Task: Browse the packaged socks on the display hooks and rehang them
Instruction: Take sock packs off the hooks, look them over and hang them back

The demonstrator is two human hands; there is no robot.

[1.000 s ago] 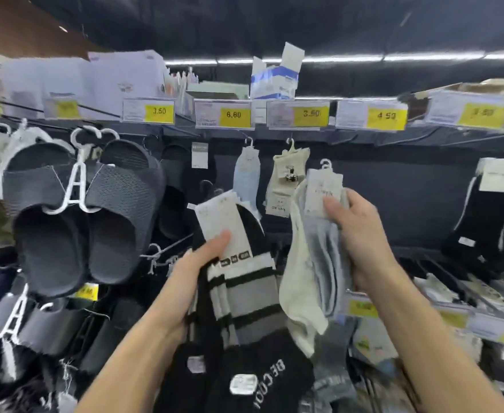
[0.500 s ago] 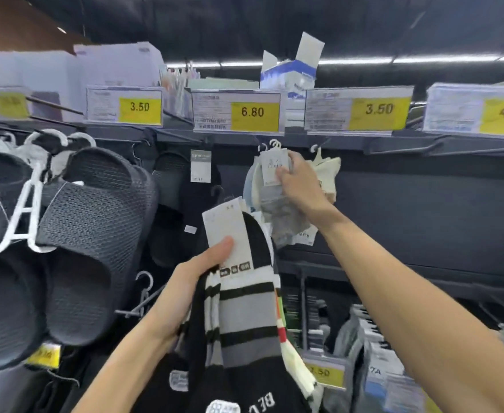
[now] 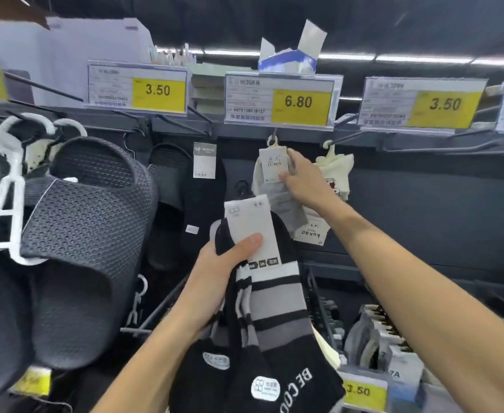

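right hand [image 3: 302, 183]: pinched the pale grey sock pack [image 3: 274, 177] at 12 o'clock, its loop on the metal hook [image 3: 273, 138].
left hand [image 3: 215, 275]: clamped the black-and-grey striped socks [image 3: 274, 308].
risk: loop half-seated — letting go early could drop it.

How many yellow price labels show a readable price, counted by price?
3.50: 3, one upper left, one upper right, one at the lower right
6.80: 1, above the pack at the right hand
Total: 4
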